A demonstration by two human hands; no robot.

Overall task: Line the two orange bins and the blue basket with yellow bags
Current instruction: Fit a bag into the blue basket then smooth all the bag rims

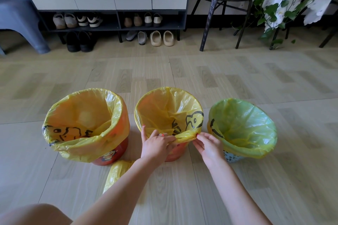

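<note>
Nearest us, our knee [34, 213] shows at lower left, and a spare yellow roll [118, 171] lies on the floor [182, 71] by our left forearm. Our left hand [155, 145] and right hand [207, 145] both pinch the bunched near edge of the middle bag [164, 107], which lines the middle bin [173, 155]. Left of it stands the left bin [109, 155] with its bag [82, 115] folded over the rim. On the right, the basket [231, 157] holds its own bag [243, 124].
</note>
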